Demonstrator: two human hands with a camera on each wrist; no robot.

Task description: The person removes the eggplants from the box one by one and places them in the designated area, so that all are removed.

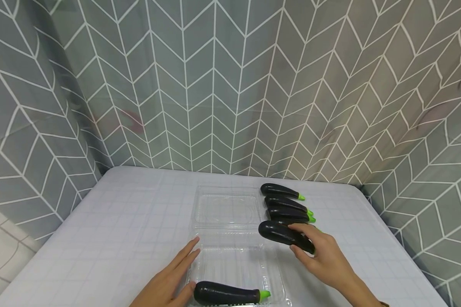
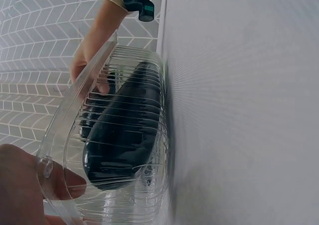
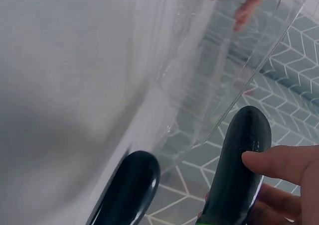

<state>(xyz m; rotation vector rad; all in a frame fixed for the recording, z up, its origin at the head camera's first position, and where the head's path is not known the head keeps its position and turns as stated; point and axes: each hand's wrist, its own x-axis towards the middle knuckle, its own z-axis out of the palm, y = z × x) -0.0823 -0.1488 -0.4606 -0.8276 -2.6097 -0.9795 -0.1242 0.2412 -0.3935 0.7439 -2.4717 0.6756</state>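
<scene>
My right hand [image 1: 324, 256] grips a glossy black eggplant [image 1: 278, 232], thumb on one side and fingers on the other, over the right side of a clear plastic clamshell box [image 1: 230, 262]. The right wrist view shows that thumb [image 3: 274, 163] pressed along the eggplant [image 3: 234, 170]. Another eggplant [image 1: 226, 293] with a green stem lies crosswise in the box's near end, its dark body [image 2: 124, 130] visible through the ribbed wall. My left hand [image 1: 173, 277] rests at the box's left rim with fingers extended, its thumb [image 2: 70, 182] just over the rim.
Three more eggplants [image 1: 280, 190] lie in a column on the white table [image 1: 111, 238], right of the box's opened lid [image 1: 228, 209]. One of them [image 3: 132, 185] shows in the right wrist view. A grey curtain [image 1: 215, 85] with white chevrons hangs behind and beside the table.
</scene>
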